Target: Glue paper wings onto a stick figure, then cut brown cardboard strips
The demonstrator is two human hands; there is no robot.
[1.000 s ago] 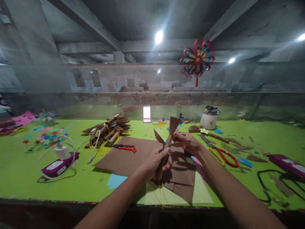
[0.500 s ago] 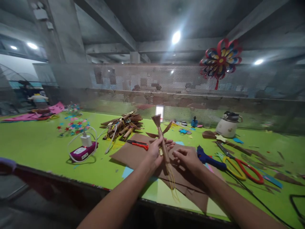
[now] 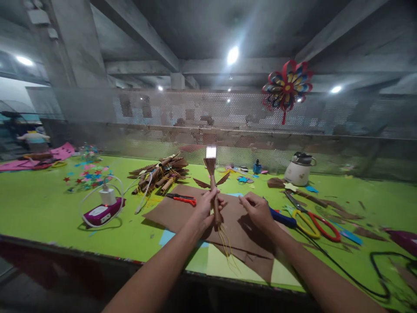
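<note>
My left hand (image 3: 204, 208) is closed around a brown paper figure (image 3: 216, 211), a rolled tube with a fanned top, two pleated wings and yellow strings dangling from its lower end. It stands nearly upright above a brown paper sheet (image 3: 176, 215). To its right, apart from the figure, my right hand (image 3: 258, 212) has thumb and fingertips pinched together; anything between them is too small to make out. A blue glue gun (image 3: 284, 218) lies beside the right wrist, partly hidden. Left of the figure, a red and black utility knife (image 3: 183, 199) rests on the sheet.
Several similar paper tubes (image 3: 163, 174) are heaped behind the knife. A purple power strip (image 3: 103, 213) with a white charger sits at left. Scissors (image 3: 313, 224) and paper scraps lie at right, near a white kettle-like jug (image 3: 297, 172). A black cord (image 3: 345, 269) crosses the front right.
My view has turned slightly right, so the scene sits further left. The paper figure is straighter upright. My right hand is a little further from it, its fingers drawn together.
</note>
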